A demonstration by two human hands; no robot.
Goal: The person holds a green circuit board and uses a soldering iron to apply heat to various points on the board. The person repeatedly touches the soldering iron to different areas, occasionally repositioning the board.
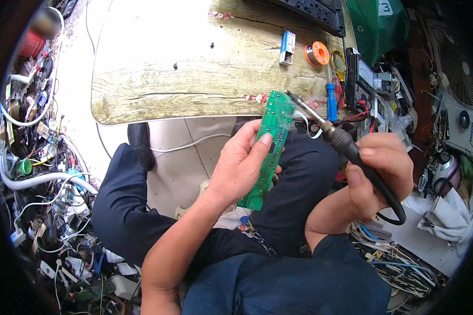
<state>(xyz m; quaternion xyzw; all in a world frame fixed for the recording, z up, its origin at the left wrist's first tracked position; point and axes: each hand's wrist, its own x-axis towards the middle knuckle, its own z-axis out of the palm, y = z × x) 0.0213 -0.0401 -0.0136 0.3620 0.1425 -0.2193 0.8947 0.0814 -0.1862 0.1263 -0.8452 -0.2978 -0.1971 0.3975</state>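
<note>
A long green circuit board (268, 149) is held tilted above my lap, its far end close to the table's front edge. My left hand (242, 160) grips it along the left side, thumb on its face and fingers behind. In my right hand (381, 173) is a soldering iron (344, 142) with a black handle. Its metal tip points to the far end of the board, at the upper right corner; whether it touches I cannot tell. Thin smoke shows near there. A white cable (307, 124) loops beside the board.
On the wooden table (157, 94) are an orange solder spool (317, 53), a small blue-and-white box (287, 48), a blue-handled screwdriver (331, 102) and small black parts (175, 66). A black panel (315, 13) lies at the back. Heaped cables and scrap (47, 184) fill the left side.
</note>
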